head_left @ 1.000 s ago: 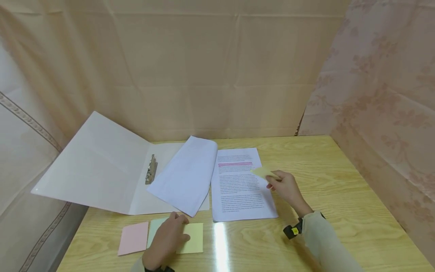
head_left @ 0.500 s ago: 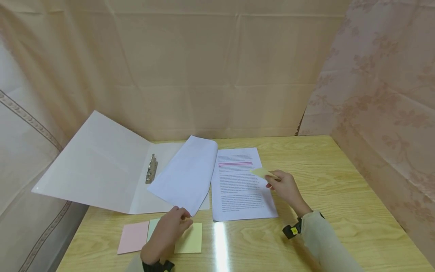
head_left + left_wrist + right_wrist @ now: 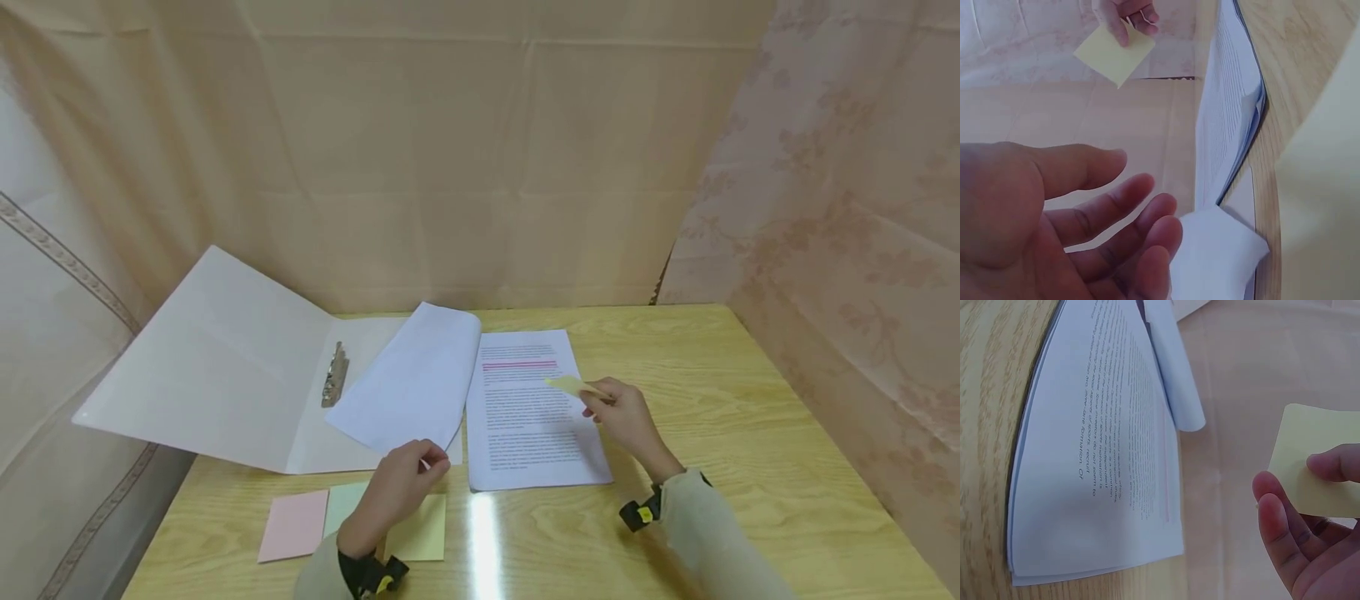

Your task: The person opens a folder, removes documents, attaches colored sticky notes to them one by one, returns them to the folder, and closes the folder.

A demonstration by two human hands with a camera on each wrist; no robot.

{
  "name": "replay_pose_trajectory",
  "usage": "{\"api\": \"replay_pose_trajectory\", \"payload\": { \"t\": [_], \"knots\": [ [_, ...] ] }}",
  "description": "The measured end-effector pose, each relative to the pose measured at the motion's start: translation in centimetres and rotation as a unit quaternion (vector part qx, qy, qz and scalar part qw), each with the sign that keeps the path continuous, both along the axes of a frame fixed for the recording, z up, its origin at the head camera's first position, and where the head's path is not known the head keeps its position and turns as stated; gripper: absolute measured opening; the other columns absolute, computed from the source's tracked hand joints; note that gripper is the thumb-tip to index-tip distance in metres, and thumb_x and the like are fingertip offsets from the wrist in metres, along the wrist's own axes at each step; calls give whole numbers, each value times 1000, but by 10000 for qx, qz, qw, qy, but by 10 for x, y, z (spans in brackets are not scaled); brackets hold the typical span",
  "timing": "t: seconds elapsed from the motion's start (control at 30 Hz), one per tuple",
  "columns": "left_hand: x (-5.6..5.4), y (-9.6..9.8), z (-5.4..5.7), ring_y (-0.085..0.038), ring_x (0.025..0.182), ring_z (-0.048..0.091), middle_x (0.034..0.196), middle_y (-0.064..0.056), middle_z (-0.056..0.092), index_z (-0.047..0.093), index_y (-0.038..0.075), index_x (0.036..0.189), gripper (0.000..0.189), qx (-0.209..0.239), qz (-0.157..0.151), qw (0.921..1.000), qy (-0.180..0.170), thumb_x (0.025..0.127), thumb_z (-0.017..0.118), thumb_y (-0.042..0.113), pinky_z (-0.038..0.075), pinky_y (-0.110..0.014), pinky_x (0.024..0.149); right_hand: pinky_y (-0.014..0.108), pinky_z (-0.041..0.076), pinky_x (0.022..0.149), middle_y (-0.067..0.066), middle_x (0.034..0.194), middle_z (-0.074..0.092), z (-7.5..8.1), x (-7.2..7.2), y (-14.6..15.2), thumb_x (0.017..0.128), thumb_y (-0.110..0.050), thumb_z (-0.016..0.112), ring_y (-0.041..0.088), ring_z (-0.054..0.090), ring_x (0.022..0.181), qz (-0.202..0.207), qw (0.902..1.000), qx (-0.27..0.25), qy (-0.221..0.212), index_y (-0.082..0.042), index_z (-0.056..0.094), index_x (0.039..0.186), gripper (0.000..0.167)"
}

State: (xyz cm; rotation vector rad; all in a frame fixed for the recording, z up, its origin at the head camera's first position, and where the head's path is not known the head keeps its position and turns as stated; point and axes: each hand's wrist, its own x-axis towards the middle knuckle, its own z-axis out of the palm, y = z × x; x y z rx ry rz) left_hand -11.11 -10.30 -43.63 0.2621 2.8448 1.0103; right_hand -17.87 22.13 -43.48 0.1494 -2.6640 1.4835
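Note:
A yellow sticky note (image 3: 568, 385) is pinched between thumb and fingers of my right hand (image 3: 626, 421), above the right part of a printed page (image 3: 528, 417) with pink highlighted lines. The right wrist view shows the thumb lying flat on the note (image 3: 1316, 431). My left hand (image 3: 401, 483) hovers near the lower corner of a folded-over white sheet (image 3: 412, 379). Its fingers are loosely bent with nothing between them, as the left wrist view shows. Partly under that hand lies a yellow sticky-note pad (image 3: 423, 533), beside a green pad (image 3: 343, 502) and a pink pad (image 3: 294, 525).
At the left a white binder (image 3: 210, 367) lies with its cover raised, its metal clip (image 3: 334, 375) near the spine. The folded-over sheet covers part of its right side. Wooden tabletop (image 3: 712, 392) extends to the right, with a beige curtain (image 3: 480, 167) behind.
My left hand has lifted off the yellow pad and moved right and away from me, toward the sheet's lower corner. My right hand, still holding the note, has shifted slightly left.

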Motion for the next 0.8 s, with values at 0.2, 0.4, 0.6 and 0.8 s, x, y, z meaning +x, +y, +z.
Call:
{"api": "replay_pose_trajectory", "payload": {
  "t": [0.2,0.4,0.6,0.8],
  "knots": [
    [-7,9,3,-9,73,56,86,1,68,69,10,97,11,244,157,9995,97,93,64,19,45,-24,64,22,53,60,18,97,69,3,3,-3,93,-5,61,15,66,70,41,9998,106,162,3,71,109,21],
    [-12,16,3,-10,71,53,84,-1,67,68,8,100,13,621,265,9972,318,93,62,16,43,-20,62,21,53,59,18,97,69,6,6,-6,92,-4,63,21,68,70,165,9994,68,303,3,71,109,21],
    [-15,25,3,-11,75,56,86,-2,68,68,6,105,17,979,298,9941,351,93,61,17,44,-20,64,21,51,59,16,98,69,5,8,-10,92,-5,63,20,67,69,165,9990,196,364,2,72,108,20],
    [-20,39,3,-12,78,58,87,-5,69,67,4,106,19,1411,279,9892,272,93,62,17,46,-21,66,21,50,59,15,98,69,6,9,-14,92,-5,63,25,66,71,179,9992,174,301,2,72,109,20]
  ]
}}
